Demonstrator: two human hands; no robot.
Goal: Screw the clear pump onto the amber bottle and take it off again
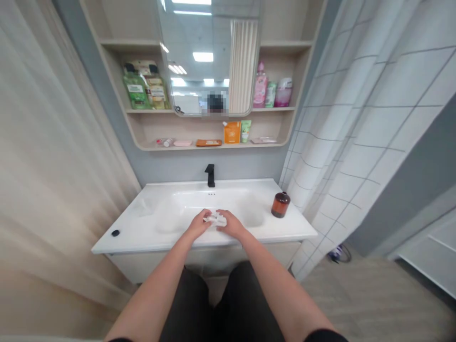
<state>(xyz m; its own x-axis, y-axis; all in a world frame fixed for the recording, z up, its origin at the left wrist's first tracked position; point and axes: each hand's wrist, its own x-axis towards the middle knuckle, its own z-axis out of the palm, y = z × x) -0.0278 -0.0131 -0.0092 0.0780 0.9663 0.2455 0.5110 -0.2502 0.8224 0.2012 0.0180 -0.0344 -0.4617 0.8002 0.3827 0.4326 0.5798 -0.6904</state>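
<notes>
Over the front of the white sink basin (249,211), my two hands meet around a small crumpled white tissue (215,219). My left hand (200,223) pinches its left end, fingers curled. From the other side my right hand (230,223) grips the right end, with the fingers bent over it. Part of the tissue is hidden by the fingers. A brown bottle (280,205) with a short dark neck stands upright on the counter to the right. Far to the left lies a small black round cap (115,232). A thin whitish crumpled piece (144,207) rests behind it.
A black faucet (210,175) rises behind the basin. Above it hangs a shelf cabinet (149,146) with a mirror (213,57), green bottles (137,90), a pink bottle (261,86) and an orange pouch (232,133). Curtains (46,142) hang at the left, a tiled curtain (331,156) at the right.
</notes>
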